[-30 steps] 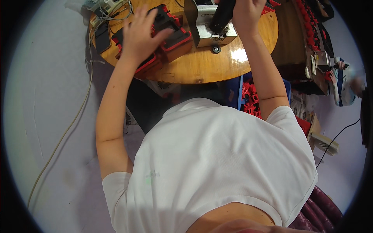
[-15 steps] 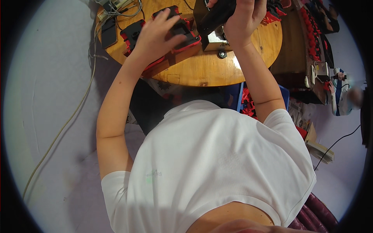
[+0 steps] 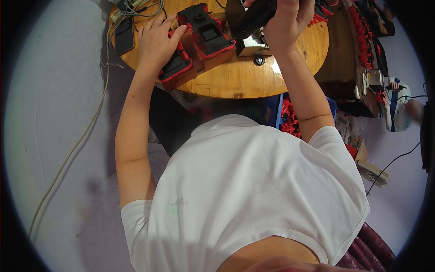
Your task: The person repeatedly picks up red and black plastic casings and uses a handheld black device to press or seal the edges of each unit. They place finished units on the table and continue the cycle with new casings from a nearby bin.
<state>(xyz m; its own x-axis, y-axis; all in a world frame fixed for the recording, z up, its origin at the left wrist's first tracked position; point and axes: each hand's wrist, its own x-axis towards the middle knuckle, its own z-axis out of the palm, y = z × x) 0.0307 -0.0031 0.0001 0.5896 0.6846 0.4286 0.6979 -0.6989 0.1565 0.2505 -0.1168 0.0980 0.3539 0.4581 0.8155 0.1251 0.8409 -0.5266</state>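
Head view, red-black case (image 3: pixel 177 67) — partly under left hand (image 3: pixel 158 43)

Strip of table (image 3: pixel 226 82) open at front centre, red-black cases (image 3: pixel 209 34) blocking left, metal box (image 3: pixel 250 49) behind

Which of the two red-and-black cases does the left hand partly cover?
The left case: the left hand lies over its far part, while the top of the right case lies uncovered.
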